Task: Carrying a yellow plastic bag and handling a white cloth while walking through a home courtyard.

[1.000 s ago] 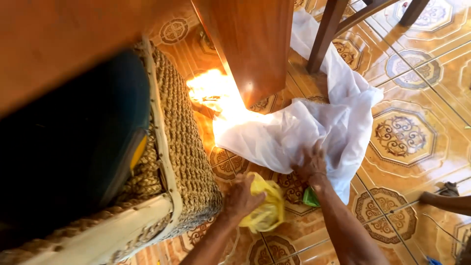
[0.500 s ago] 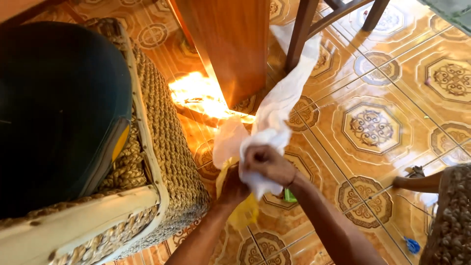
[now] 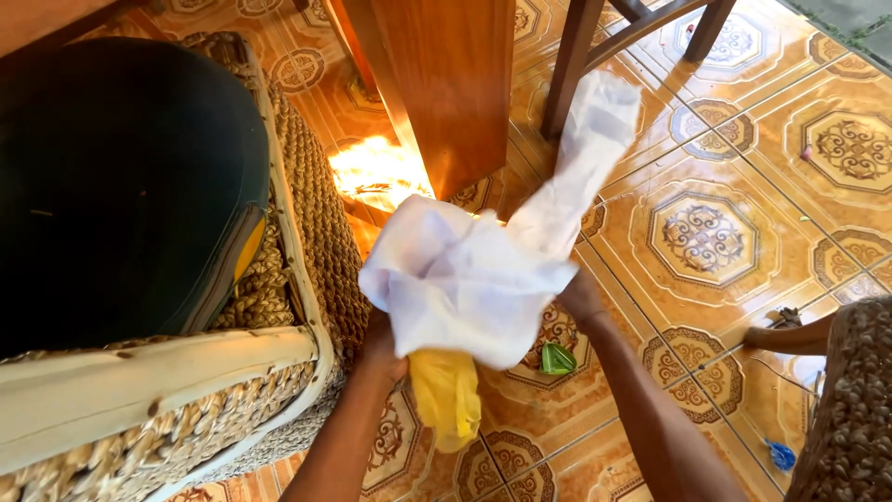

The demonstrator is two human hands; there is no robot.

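Both my hands hold up a large white plastic bag [image 3: 483,270] above the tiled floor. My left hand [image 3: 379,342] grips its lower left part together with a yellow plastic bag [image 3: 446,398] that hangs below it. My right hand [image 3: 580,297] grips the white bag's right side, mostly hidden behind the plastic. A long tail of the white bag [image 3: 585,149] stretches up to the right toward a chair leg.
A woven wicker chair [image 3: 307,270] with a dark cushion [image 3: 121,186] stands at the left. A wooden table leg panel [image 3: 446,84] and a chair's legs [image 3: 576,56] stand ahead. A small green scrap [image 3: 557,359] lies on the patterned floor tiles [image 3: 706,237]. Another wicker seat [image 3: 855,400] sits at the right edge.
The white bag lay spread on the floor a second ago; both hands have gathered it and raised it, and the yellow bag now hangs beneath it.
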